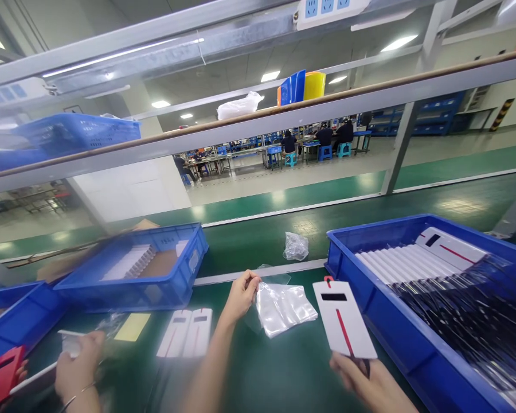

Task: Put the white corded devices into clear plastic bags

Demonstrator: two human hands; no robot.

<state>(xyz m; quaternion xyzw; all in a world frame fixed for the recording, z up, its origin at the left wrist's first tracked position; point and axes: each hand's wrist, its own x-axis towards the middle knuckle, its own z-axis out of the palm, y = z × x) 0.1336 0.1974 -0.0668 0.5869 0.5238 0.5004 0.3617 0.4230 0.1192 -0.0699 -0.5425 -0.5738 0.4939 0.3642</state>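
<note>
My right hand point(365, 378) grips the lower end of a white flat device point(339, 318), with a dark cord or handle between the fingers. The device has a black window, a red stripe and a red loop on top. My left hand point(243, 295) is closed in a pinch on the corner of clear plastic bags point(284, 310), which lie fanned over the green table. Two more white flat devices point(184, 334) rest side by side, left of my left forearm.
To the right, a blue bin point(370, 321) holds rows of white devices and dark cords. Another blue bin point(133, 292) stands at left. Crumpled plastic point(296, 246) lies beyond the bags. A co-worker's blurred hand point(79, 367) is near a yellow paper point(132, 327) and a red piece point(2, 376).
</note>
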